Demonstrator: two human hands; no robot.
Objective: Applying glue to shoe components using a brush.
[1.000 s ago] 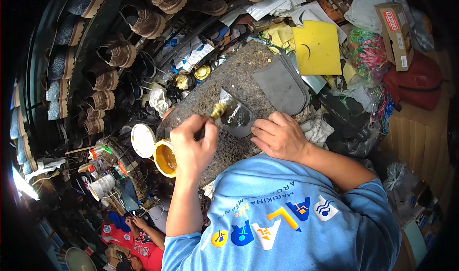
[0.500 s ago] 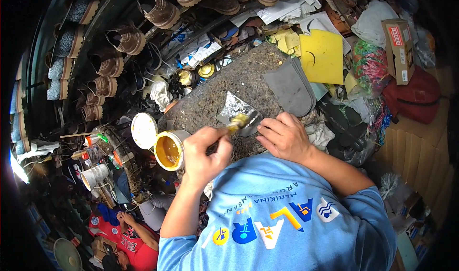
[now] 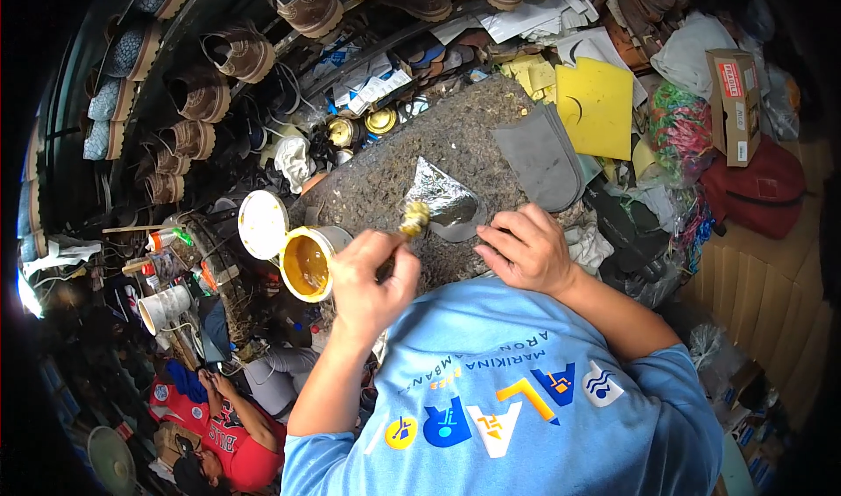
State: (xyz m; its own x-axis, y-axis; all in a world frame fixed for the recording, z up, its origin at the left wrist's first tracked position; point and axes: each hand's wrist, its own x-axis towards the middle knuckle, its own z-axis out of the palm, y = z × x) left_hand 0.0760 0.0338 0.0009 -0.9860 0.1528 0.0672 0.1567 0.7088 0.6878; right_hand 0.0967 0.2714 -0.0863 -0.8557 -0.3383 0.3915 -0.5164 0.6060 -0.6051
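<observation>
My left hand is closed round the handle of a brush whose bristles are caked with yellowish glue. The bristles are at the left edge of a dark grey cut piece lying flat on a rough worktop. A shiny wet coat covers much of that piece, while its near rim looks matt. By the piece's right edge, my right hand has loosely bent fingers, apart and holding nothing; whether the fingertips touch the edge I cannot tell. Left of my left hand, an open tub holds amber glue, with its white lid tipped back.
Beyond my right hand lie stacked grey cut pieces and a yellow sheet. Small open tins stand at the worktop's far left edge. Racks of brown shoes line the far left. Another person in red sits at lower left.
The brush has moved left and nearer, from over the middle of the grey piece to its left edge. More of the wet coat now shows. My right hand stays by the piece.
</observation>
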